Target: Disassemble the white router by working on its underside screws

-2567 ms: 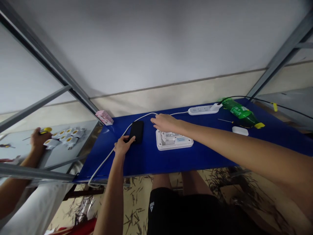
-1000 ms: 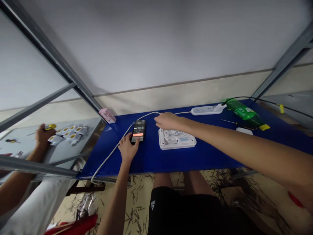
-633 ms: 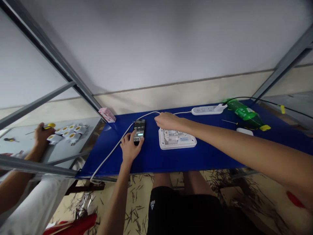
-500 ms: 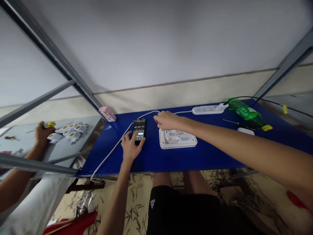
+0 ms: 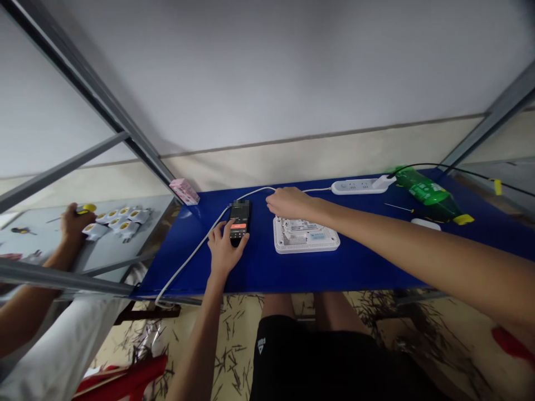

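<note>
My left hand (image 5: 223, 253) is over a black smartphone (image 5: 239, 220), fingers (image 5: 229, 226) slightly spread, tips on the lit screen, not lifting it. Phone lies flat on the smooth blue table (image 5: 355, 270). My right hand (image 5: 289, 203) is half curled, nothing held that I can see, right at the back edge of a white vented plastic box (image 5: 306, 235); can't tell if it touches. White cable (image 5: 196, 245) runs just beside the phone. White power strip (image 5: 359, 186) and green plastic bottle (image 5: 430, 192) lie further right.
</note>
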Demonstrator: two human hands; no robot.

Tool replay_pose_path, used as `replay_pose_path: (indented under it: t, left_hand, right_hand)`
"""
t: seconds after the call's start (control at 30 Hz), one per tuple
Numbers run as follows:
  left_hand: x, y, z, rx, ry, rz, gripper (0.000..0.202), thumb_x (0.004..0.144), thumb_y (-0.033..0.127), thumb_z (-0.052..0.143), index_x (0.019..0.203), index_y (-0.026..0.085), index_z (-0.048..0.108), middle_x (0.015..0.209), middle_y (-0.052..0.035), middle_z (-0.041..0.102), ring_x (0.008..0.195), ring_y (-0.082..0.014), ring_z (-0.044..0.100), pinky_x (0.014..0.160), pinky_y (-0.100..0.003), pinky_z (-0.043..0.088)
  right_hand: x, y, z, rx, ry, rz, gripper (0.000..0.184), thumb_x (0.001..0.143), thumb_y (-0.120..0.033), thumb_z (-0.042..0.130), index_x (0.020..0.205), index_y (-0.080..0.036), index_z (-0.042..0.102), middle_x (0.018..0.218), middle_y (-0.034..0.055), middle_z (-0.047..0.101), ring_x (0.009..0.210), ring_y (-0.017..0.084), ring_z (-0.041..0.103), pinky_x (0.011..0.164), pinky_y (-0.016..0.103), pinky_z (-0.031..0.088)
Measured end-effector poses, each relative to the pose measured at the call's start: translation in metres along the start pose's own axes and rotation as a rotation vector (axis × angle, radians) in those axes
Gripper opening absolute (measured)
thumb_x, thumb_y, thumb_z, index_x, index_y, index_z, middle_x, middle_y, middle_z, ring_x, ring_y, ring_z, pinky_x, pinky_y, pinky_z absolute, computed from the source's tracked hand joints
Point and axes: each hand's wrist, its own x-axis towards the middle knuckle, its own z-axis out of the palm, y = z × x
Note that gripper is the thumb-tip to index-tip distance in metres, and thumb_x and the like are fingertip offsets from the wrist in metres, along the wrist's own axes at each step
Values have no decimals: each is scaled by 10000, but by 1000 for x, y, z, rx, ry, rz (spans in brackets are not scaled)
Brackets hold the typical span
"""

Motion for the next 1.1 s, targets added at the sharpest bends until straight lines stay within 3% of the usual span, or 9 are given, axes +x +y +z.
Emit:
replay_pose_path:
  t: [0.13,0.2,0.37,0.47,0.6,0.73,0.87,1.0,1.1]
  left_hand:
    - [-1,5,-2,28,-15,-13,638,1095,516,749,1672,249,686,1701,-235,649,1633,-467,546,1304,-647,512]
    - [-3,6,-2,38,-17,-19,645,1098,516,743,1678,239,682,1705,-239,648,1621,-472,550,1296,-656,514]
    - [2,3,-1,44,-18,-44,635,1122,527,691,1678,220,677,1724,-235,644,1604,-469,557,1299,-643,503]
    - [16,-2,1,31,-37,-30,614,1131,483,665,1656,165,680,1658,-258,691,1553,-452,608,1326,-611,475]
    - [38,-2,6,46,-78,-27,619,1117,450,688,1645,128,698,1547,-281,728,1462,-447,660,1315,-590,472]
    - [48,-1,11,56,-80,-41,618,1116,472,698,1652,167,724,1529,-262,720,1415,-431,669,1292,-573,486]
    - [49,-1,12,64,-102,-61,628,1123,499,701,1675,198,725,1530,-246,710,1387,-429,663,1271,-569,492]
    - [52,0,12,73,-90,-84,622,1122,505,694,1678,227,726,1536,-227,708,1375,-424,661,1271,-569,499]
    - [56,1,12,73,-90,-104,596,1115,516,689,1660,280,742,1545,-198,714,1408,-421,657,1283,-553,506]
  right_hand:
    - [1,-3,-3,11,10,-58,276,1099,-144,628,1316,-100,793,1264,193,821,1048,248,685,770,350,352]
    - [1,-6,-5,-9,3,-48,259,1145,-188,611,1301,-87,791,1304,221,811,1095,267,697,770,353,345]
    - [3,-9,-7,-22,-28,-30,254,1149,-144,569,1228,-106,808,1258,202,815,1021,245,698,760,350,349]
    - [4,-4,-8,-12,-14,-68,216,1109,-153,644,1255,-112,799,1222,176,807,999,235,674,777,346,368]
    - [3,4,-6,41,-57,-9,253,1146,-165,563,1206,-115,804,1102,155,803,856,215,633,748,360,359]
    - [1,7,-4,64,15,-53,183,1077,-138,685,1235,-118,775,1236,183,794,1077,258,674,794,335,381]
    - [0,9,-4,41,-58,33,298,1196,-237,522,1163,-128,798,1103,165,794,885,235,644,738,368,342]
    - [1,12,-1,42,9,-83,203,1069,-108,638,1194,-153,792,1233,158,785,1048,244,661,820,344,387]
    - [2,11,0,-15,23,-71,183,1126,-191,626,1135,-161,806,1145,155,789,983,252,658,847,374,383]
